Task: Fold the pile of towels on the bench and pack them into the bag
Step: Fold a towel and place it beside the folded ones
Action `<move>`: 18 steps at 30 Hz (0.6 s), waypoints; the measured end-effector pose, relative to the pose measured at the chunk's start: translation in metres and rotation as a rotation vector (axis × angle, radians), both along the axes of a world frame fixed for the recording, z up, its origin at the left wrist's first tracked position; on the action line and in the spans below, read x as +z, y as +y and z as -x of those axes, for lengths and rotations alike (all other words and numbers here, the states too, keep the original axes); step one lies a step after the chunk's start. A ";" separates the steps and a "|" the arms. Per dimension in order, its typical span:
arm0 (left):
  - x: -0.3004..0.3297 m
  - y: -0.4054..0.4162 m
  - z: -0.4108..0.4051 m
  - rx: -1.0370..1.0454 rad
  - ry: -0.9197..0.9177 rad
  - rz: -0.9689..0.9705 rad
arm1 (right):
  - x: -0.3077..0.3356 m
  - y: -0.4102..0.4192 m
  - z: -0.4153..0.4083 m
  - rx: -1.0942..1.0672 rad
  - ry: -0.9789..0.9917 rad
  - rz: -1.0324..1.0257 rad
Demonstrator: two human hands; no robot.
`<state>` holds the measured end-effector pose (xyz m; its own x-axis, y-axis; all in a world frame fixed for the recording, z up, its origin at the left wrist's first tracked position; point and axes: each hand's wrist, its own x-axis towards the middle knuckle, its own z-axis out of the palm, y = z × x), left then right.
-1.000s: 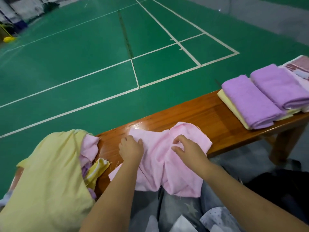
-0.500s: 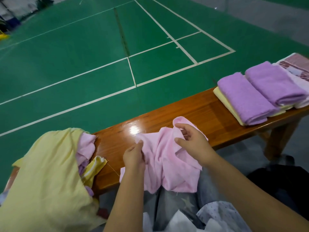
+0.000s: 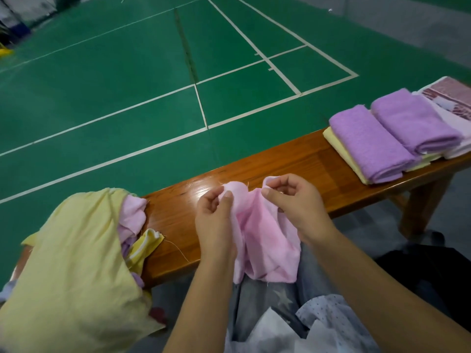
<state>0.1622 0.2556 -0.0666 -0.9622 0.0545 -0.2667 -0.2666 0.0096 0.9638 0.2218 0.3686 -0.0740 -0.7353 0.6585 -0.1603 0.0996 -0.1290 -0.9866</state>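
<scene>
A thin pink towel (image 3: 267, 235) hangs crumpled over the near edge of the wooden bench (image 3: 293, 159). My left hand (image 3: 214, 217) pinches its upper left edge and my right hand (image 3: 295, 202) pinches its upper right corner, both lifted just above the bench. At the left lies the unfolded pile: a big yellow towel (image 3: 68, 263) draped over pink (image 3: 132, 215), purple and yellow-striped cloths. Two folded purple towels (image 3: 367, 143) (image 3: 413, 123) rest on folded yellow and white ones at the bench's right end.
A dark bag (image 3: 433, 273) sits on the floor at the lower right, beside the bench leg (image 3: 420, 207). A patterned pink-and-white cloth (image 3: 451, 95) lies at the far right. Green court floor with white lines stretches beyond the bench.
Both hands have gathered the pink towel off the bench top and lifted its upper edge, coming closer together. The towel went from spread flat to hanging bunched between the hands.
</scene>
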 end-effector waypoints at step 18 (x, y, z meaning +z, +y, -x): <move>-0.015 0.006 -0.024 -0.288 0.689 0.322 | 0.003 0.003 -0.003 0.067 0.023 0.079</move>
